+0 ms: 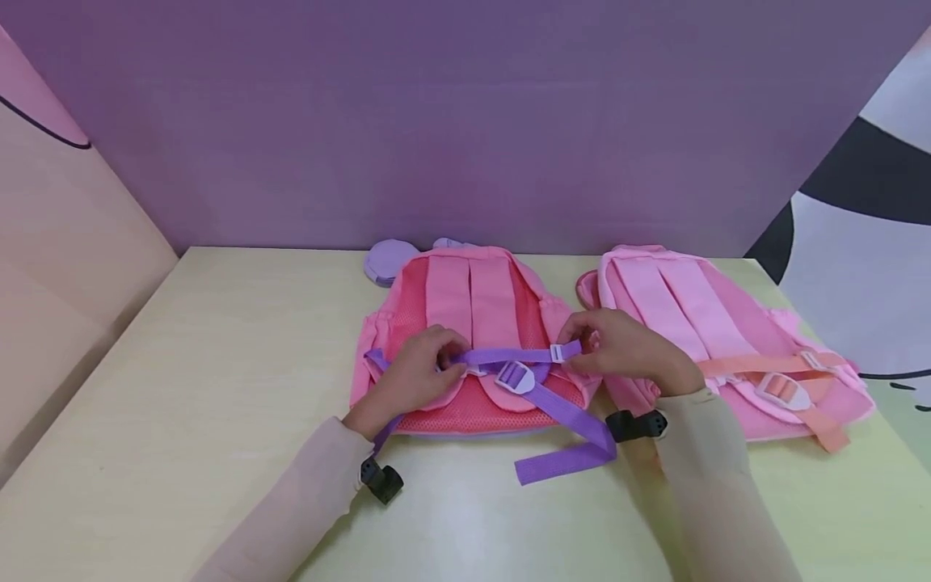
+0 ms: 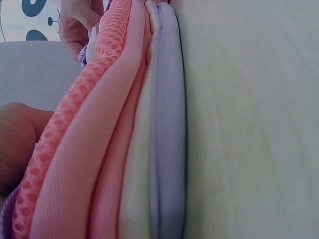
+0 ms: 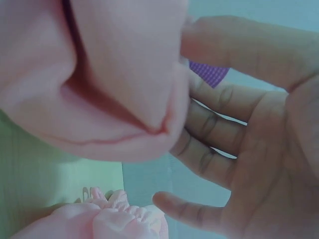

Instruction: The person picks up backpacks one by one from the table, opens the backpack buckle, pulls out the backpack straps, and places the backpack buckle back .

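Note:
A pink backpack point(image 1: 473, 299) with a mesh back panel lies on the table, its straps facing up. A purple strap point(image 1: 502, 356) is stretched level across it between both hands. My left hand point(image 1: 418, 372) pinches the strap's left part near a white buckle piece. At the other end my right hand point(image 1: 625, 347) pinches the strap beside a small white slider point(image 1: 557, 353). A larger white buckle point(image 1: 515, 377) sits just below, with a loose purple tail point(image 1: 575, 453) hanging onto the table. In the right wrist view, pink fabric point(image 3: 124, 74) hides the fingertips of that hand.
A second, lighter pink backpack point(image 1: 676, 307) with orange straps point(image 1: 764, 365) lies to the right, close to my right forearm. A round purple piece point(image 1: 389, 261) shows behind the first backpack. A purple panel point(image 1: 465, 121) rises behind the table point(image 1: 240, 339).

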A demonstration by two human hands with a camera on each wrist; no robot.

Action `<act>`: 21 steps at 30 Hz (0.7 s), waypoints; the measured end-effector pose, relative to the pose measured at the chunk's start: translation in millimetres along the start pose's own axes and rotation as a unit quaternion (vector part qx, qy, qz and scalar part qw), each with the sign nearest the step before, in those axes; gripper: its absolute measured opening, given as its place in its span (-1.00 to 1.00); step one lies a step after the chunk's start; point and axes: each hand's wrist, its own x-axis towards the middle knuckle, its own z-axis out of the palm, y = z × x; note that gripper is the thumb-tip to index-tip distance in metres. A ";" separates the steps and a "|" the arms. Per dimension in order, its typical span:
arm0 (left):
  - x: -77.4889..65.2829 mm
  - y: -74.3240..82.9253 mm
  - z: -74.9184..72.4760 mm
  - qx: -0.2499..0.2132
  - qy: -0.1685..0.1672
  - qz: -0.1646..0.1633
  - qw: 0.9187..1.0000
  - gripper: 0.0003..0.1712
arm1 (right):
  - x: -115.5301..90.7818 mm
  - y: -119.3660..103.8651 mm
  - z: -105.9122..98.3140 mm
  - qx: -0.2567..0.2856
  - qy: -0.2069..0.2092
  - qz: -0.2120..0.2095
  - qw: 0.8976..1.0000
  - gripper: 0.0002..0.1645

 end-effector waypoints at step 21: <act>-6.7 -1.0 -52.9 0.037 0.073 -0.036 0.996 -0.57 | -3.8 1.8 -13.3 -0.025 0.109 -0.024 0.993 -0.58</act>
